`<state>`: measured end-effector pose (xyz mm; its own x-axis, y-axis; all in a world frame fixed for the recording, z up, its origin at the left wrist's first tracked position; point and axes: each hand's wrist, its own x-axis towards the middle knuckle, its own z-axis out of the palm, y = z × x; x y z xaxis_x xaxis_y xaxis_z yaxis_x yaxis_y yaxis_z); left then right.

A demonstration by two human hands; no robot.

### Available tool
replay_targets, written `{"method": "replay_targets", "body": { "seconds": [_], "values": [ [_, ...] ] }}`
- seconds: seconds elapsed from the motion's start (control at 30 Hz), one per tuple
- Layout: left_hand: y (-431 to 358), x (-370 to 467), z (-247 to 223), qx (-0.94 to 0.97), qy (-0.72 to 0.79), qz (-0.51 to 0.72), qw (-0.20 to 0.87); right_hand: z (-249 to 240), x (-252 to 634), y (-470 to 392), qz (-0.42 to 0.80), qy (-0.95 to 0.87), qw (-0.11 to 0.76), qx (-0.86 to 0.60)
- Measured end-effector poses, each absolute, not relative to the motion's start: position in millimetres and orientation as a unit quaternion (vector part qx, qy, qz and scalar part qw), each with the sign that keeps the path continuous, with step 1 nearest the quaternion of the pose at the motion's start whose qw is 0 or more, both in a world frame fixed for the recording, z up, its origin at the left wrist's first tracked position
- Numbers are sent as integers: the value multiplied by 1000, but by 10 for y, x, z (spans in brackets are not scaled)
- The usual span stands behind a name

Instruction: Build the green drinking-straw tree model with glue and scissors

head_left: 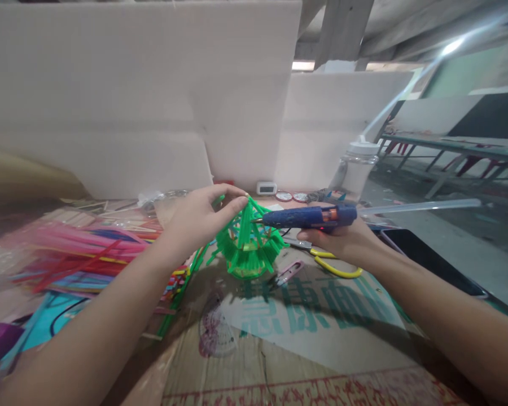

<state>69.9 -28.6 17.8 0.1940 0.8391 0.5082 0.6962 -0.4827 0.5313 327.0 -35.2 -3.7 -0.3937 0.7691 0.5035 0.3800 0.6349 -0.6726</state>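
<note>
A green tiered craft model [249,251], built of thin strips that look like pipe cleaners, stands on the table with its top narrowing to a point. My left hand [209,211] reaches in from the left, thumb and fingers closed on the model's top. A blue hot glue gun [309,217] lies level in my right hand [342,239], which is wrapped round its handle. The gun's metal nozzle meets the model's upper right side; whether it touches, I cannot tell. A clear glue stick [427,207] sticks out of the gun's back, and a small red light glows on it.
Yellow-handled scissors [338,270] and pink thread snips [290,273] lie right of the model. A phone [432,262] rests at the right edge, near a clear bottle [353,169]. Pink and red strips [97,248] pile up left. White boards [144,96] stand behind.
</note>
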Motion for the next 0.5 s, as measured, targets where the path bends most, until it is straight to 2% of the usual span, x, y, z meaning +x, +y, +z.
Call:
{"method": "replay_targets", "body": {
  "seconds": [0.23,0.5],
  "values": [
    [-262,694,166,767,500,393,82,-63,3264,-343,264,-780,420,-382],
    [-234,673,162,772,497,391,68,-13,3258,-344,289,-807,386,-340]
  ]
}}
